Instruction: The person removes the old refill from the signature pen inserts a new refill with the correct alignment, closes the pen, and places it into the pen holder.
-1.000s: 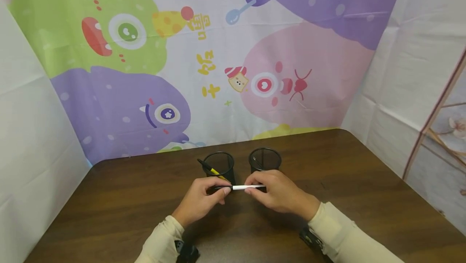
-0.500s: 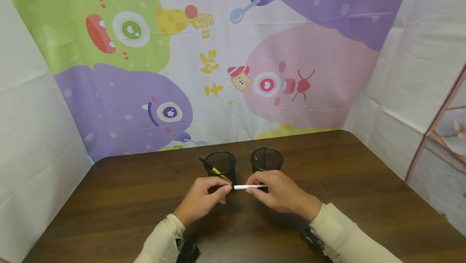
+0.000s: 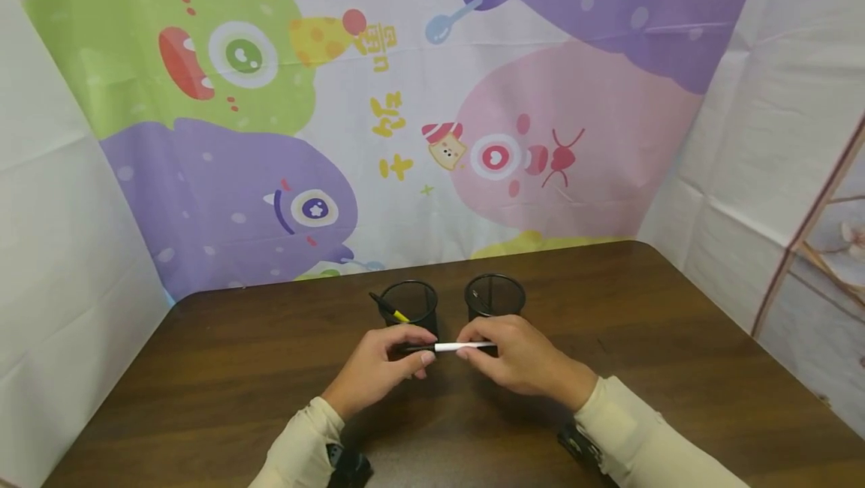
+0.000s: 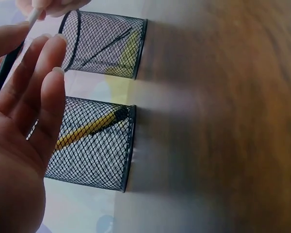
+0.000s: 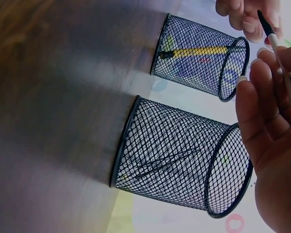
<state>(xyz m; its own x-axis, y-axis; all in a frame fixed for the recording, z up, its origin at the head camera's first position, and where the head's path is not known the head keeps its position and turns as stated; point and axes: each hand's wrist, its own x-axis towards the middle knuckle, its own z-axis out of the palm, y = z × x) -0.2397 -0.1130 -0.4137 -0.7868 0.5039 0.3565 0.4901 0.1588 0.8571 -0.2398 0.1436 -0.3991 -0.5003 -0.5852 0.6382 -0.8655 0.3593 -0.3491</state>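
Observation:
A white pen with a black end [image 3: 446,347] lies level between my two hands, in front of two black mesh cups. My right hand [image 3: 520,356] pinches its white barrel between thumb and fingers. At the black end, my left hand [image 3: 378,360] has thumb and index finger around the pen, with the dark part showing between them. The left wrist view shows the left thumb [image 4: 9,39] against the pen and the other fingers extended. Behind the left hand, the left mesh cup [image 3: 422,293] holds a yellow-and-black pen [image 4: 87,130].
The right mesh cup [image 3: 495,278] stands beside the left one and has a thin dark stick-like thing [image 5: 169,162] inside. Both cups are on a brown wooden table [image 3: 236,383]. A cartoon-printed cloth [image 3: 405,210] hangs behind the table, with pale cloth at both sides.
My left index finger and thumb have shifted slightly right along the pen and spread a little, so more of the black end shows. The right hand keeps its hold.

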